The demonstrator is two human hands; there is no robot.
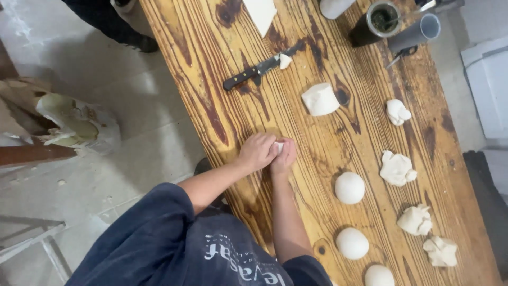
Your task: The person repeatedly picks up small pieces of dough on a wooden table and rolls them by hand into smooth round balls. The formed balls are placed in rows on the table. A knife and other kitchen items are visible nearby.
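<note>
My left hand (256,151) and my right hand (286,158) are pressed together on the wooden table (211,79), cupped around a small white piece of dough (278,145) that mostly hides between them. To the right lie three smooth dough balls (350,187) in a row. Farther right are several rough dough lumps (397,168). A squarish dough block (320,99) sits beyond my hands.
A black-handled knife (254,71) lies on the table with a bit of dough (284,61) on its blade. Dark and grey cups (381,21) stand at the far right end. The table's left edge drops to a pale floor, where a torn paper sack (69,124) lies.
</note>
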